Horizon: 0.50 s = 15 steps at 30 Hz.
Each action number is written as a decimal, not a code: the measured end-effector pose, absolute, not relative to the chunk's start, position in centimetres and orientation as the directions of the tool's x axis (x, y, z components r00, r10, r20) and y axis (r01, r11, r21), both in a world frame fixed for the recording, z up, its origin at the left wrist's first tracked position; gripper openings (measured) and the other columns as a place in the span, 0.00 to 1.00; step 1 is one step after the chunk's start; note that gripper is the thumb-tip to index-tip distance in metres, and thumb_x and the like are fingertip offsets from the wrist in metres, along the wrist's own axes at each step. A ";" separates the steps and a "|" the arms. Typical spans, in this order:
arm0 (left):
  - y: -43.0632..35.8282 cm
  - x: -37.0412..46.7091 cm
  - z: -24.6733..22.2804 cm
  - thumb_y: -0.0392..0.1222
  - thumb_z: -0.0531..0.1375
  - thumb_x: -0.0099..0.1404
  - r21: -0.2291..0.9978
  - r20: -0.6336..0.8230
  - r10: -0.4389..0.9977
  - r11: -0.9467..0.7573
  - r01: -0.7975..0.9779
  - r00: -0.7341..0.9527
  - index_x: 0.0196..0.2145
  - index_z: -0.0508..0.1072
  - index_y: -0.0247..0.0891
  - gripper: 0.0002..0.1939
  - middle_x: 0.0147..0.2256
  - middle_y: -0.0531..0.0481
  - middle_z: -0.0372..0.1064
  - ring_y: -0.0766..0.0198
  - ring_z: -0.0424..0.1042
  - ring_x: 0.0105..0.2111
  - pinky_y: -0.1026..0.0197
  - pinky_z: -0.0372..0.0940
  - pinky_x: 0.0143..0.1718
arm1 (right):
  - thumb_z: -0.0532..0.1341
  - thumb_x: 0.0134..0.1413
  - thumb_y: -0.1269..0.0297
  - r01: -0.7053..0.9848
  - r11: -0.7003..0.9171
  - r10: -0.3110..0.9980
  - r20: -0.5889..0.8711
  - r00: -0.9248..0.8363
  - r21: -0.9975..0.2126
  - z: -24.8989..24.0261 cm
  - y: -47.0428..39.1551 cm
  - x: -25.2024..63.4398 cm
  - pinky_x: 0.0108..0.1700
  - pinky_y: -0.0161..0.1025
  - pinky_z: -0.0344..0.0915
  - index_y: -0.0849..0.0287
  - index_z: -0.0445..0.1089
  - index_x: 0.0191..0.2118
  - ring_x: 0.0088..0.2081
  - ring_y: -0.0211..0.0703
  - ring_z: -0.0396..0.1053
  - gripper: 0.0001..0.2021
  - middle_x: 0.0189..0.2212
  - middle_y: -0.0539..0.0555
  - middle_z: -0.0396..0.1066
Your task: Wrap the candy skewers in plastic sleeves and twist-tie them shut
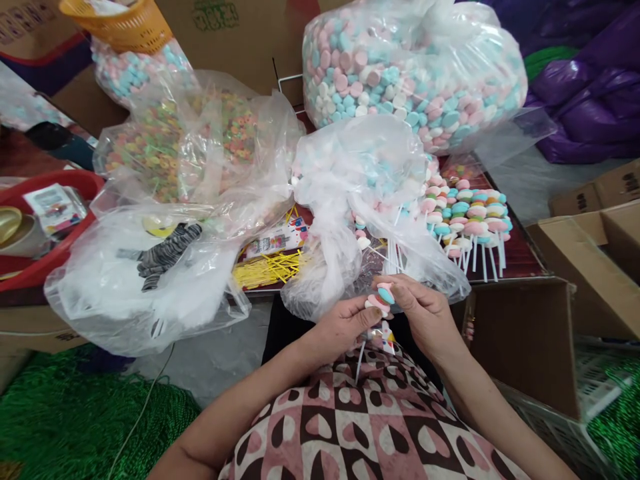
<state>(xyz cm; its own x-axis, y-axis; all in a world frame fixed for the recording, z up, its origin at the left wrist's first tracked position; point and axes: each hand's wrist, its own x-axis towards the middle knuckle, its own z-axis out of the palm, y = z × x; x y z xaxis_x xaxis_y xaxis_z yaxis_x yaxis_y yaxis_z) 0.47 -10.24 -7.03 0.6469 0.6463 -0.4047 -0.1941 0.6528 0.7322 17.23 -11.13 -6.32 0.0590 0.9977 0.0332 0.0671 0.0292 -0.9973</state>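
In front of my patterned top, both hands hold one candy skewer (379,307) of pink, blue and white pieces. My left hand (345,325) pinches its lower pieces, and a white stick points down below. The fingers of my right hand (423,308) close on its upper end. A small printed wrapper (387,337) shows just under the candy. Just beyond my hands lies an open clear bag (370,160) with pastel candies. Finished-looking candy skewers (477,220) are stacked to its right, their white sticks toward me.
A large bag of pastel candies (410,73) stands at the back. Left are a bag of ring-shaped candies (175,143), a clear bag with a grey striped item (173,253), yellow ties (267,269) and a red basin (75,227). Open cardboard boxes (523,340) stand at the right.
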 end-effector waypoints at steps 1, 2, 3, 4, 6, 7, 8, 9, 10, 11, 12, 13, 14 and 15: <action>-10.3 0.5 -7.0 0.58 0.65 0.59 0.727 -0.401 0.644 0.656 -0.201 0.651 0.42 0.75 0.35 0.24 0.28 0.55 0.62 0.73 0.61 0.24 0.68 0.57 0.26 | 0.62 0.61 0.55 0.093 0.040 0.996 0.047 0.072 -0.995 -6.3 -11.4 17.1 0.49 0.44 0.70 0.49 0.81 0.40 0.43 0.46 0.75 0.10 0.41 0.52 0.80; -10.3 0.6 -6.9 0.58 0.65 0.58 0.725 -0.401 0.640 0.659 -0.201 0.656 0.43 0.75 0.35 0.24 0.29 0.55 0.63 0.73 0.62 0.25 0.67 0.59 0.27 | 0.62 0.61 0.56 0.120 0.054 0.995 0.064 0.082 -0.991 -6.3 -11.6 17.0 0.48 0.44 0.70 0.50 0.81 0.40 0.43 0.46 0.75 0.10 0.40 0.52 0.80; -10.4 0.7 -6.9 0.58 0.65 0.58 0.724 -0.403 0.636 0.662 -0.196 0.659 0.43 0.75 0.35 0.24 0.29 0.55 0.63 0.72 0.63 0.26 0.67 0.60 0.28 | 0.62 0.62 0.56 0.146 0.067 0.993 0.080 0.088 -0.987 -6.3 -11.7 17.0 0.47 0.43 0.70 0.50 0.81 0.40 0.42 0.46 0.75 0.10 0.40 0.52 0.80; -10.4 0.7 -6.8 0.59 0.66 0.58 0.723 -0.407 0.633 0.664 -0.192 0.659 0.42 0.76 0.35 0.25 0.29 0.54 0.63 0.72 0.64 0.26 0.66 0.61 0.29 | 0.62 0.62 0.57 0.164 0.074 0.991 0.090 0.095 -0.984 -6.3 -11.8 16.9 0.46 0.43 0.70 0.50 0.81 0.39 0.41 0.46 0.75 0.10 0.39 0.51 0.80; -10.4 0.8 -6.7 0.59 0.67 0.56 0.717 -0.417 0.633 0.670 -0.192 0.652 0.42 0.76 0.35 0.25 0.29 0.54 0.64 0.72 0.64 0.26 0.66 0.62 0.29 | 0.61 0.62 0.57 0.161 0.060 0.992 0.077 0.102 -0.985 -6.3 -11.7 16.9 0.48 0.43 0.70 0.51 0.81 0.39 0.42 0.46 0.75 0.10 0.40 0.52 0.80; -10.3 0.7 -6.5 0.59 0.67 0.56 0.713 -0.422 0.639 0.672 -0.200 0.643 0.42 0.76 0.35 0.25 0.28 0.55 0.64 0.72 0.63 0.26 0.67 0.61 0.28 | 0.61 0.63 0.56 0.135 0.048 0.993 0.062 0.104 -0.990 -6.3 -11.6 17.0 0.50 0.44 0.70 0.52 0.80 0.40 0.44 0.46 0.75 0.11 0.41 0.52 0.80; -10.1 0.7 -6.3 0.58 0.68 0.55 0.710 -0.425 0.653 0.670 -0.216 0.627 0.41 0.77 0.35 0.25 0.28 0.55 0.64 0.73 0.62 0.25 0.68 0.60 0.27 | 0.60 0.63 0.56 0.093 0.039 0.993 0.049 0.107 -0.995 -6.2 -11.4 17.0 0.53 0.46 0.69 0.52 0.80 0.43 0.47 0.47 0.75 0.12 0.44 0.53 0.79; -9.8 0.6 -6.0 0.57 0.69 0.54 0.708 -0.429 0.672 0.665 -0.237 0.604 0.41 0.77 0.35 0.24 0.28 0.55 0.64 0.74 0.61 0.24 0.70 0.58 0.24 | 0.59 0.64 0.55 0.043 0.037 0.992 0.042 0.115 -0.998 -6.1 -11.2 17.1 0.55 0.48 0.68 0.51 0.78 0.46 0.49 0.48 0.74 0.13 0.47 0.53 0.78; -9.4 0.5 -5.7 0.56 0.69 0.54 0.709 -0.433 0.693 0.657 -0.258 0.576 0.40 0.77 0.35 0.24 0.27 0.55 0.64 0.76 0.60 0.23 0.71 0.55 0.22 | 0.57 0.65 0.54 -0.007 0.046 0.990 0.044 0.134 -0.999 -5.9 -11.1 17.3 0.57 0.51 0.67 0.51 0.76 0.51 0.50 0.48 0.74 0.15 0.50 0.54 0.77; -8.9 0.3 -5.3 0.56 0.70 0.53 0.713 -0.430 0.721 0.641 -0.284 0.544 0.40 0.77 0.35 0.24 0.27 0.55 0.65 0.77 0.58 0.21 0.72 0.52 0.19 | 0.57 0.66 0.54 -0.050 0.063 0.985 0.054 0.165 -0.997 -5.7 -11.0 17.4 0.58 0.53 0.67 0.51 0.74 0.54 0.51 0.49 0.74 0.17 0.52 0.55 0.76; -8.4 0.2 -4.8 0.57 0.69 0.54 0.722 -0.415 0.750 0.616 -0.315 0.515 0.40 0.77 0.35 0.24 0.27 0.54 0.66 0.78 0.56 0.19 0.72 0.48 0.17 | 0.57 0.66 0.55 -0.079 0.079 0.978 0.062 0.201 -0.994 -5.4 -11.1 17.6 0.57 0.54 0.68 0.50 0.72 0.56 0.49 0.49 0.75 0.17 0.52 0.56 0.75; -7.9 0.0 -4.4 0.58 0.68 0.54 0.731 -0.388 0.778 0.586 -0.349 0.494 0.41 0.77 0.36 0.25 0.27 0.54 0.67 0.79 0.53 0.17 0.72 0.44 0.15 | 0.58 0.65 0.55 -0.093 0.080 0.973 0.058 0.223 -0.992 -5.2 -11.2 17.7 0.56 0.54 0.69 0.50 0.71 0.57 0.48 0.49 0.76 0.18 0.52 0.56 0.76; -7.4 -0.1 -3.9 0.59 0.67 0.55 0.739 -0.354 0.806 0.552 -0.387 0.474 0.42 0.76 0.37 0.25 0.27 0.54 0.68 0.79 0.50 0.16 0.71 0.42 0.14 | 0.59 0.64 0.56 -0.095 0.059 0.975 0.037 0.219 -0.994 -5.0 -11.5 17.7 0.55 0.54 0.70 0.50 0.72 0.56 0.46 0.49 0.76 0.17 0.50 0.56 0.77; -6.9 -0.1 -3.5 0.60 0.66 0.56 0.744 -0.319 0.831 0.517 -0.423 0.455 0.43 0.76 0.38 0.25 0.27 0.54 0.68 0.80 0.48 0.15 0.71 0.40 0.14 | 0.59 0.64 0.56 -0.092 0.020 0.982 0.003 0.187 -0.996 -4.9 -11.9 17.7 0.53 0.53 0.72 0.50 0.73 0.55 0.45 0.49 0.77 0.16 0.48 0.56 0.78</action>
